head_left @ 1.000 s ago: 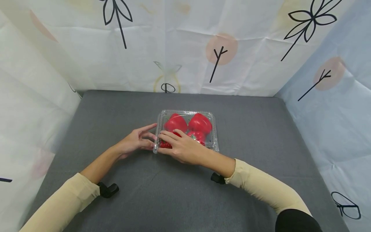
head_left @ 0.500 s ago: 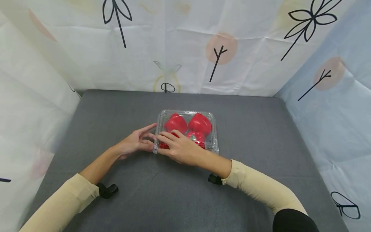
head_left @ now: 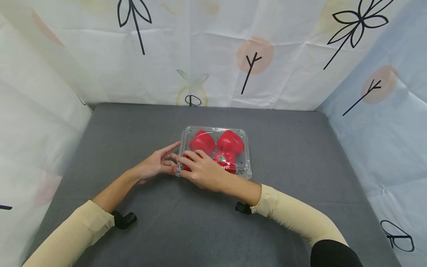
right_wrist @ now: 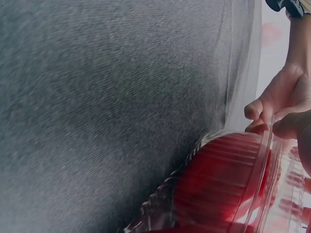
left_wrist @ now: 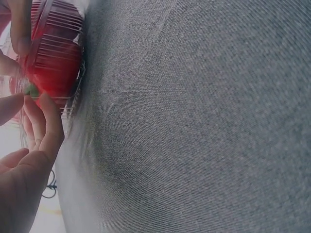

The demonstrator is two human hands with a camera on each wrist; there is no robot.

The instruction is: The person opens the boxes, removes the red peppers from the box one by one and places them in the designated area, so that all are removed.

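Observation:
A clear plastic clamshell box [head_left: 247, 155] holding several red bell peppers [head_left: 230, 142] rests on the table, its lid down. My left hand [head_left: 155, 165] is at the box's left side, fingers spread and bent around that edge; in the left wrist view its fingertips [left_wrist: 46, 104] meet the rim. Over the front left corner, my right hand [head_left: 207, 172] lays its fingers on the lid, with the thumb at the front rim. The right wrist view has that thumb [right_wrist: 290, 125] against the rim. The right hand hides the front left pepper in part.
A grey cloth-covered table [head_left: 283, 155] extends around the box. White printed curtains [head_left: 213, 55] stand along the back and both sides. A black strap [head_left: 124, 219] sits at the left cuff, and another black strap [head_left: 243, 207] at the right cuff.
My right hand has slid slightly to the left along the box's front, its fingers nearer the left rim. The left hand and the box have stayed in place.

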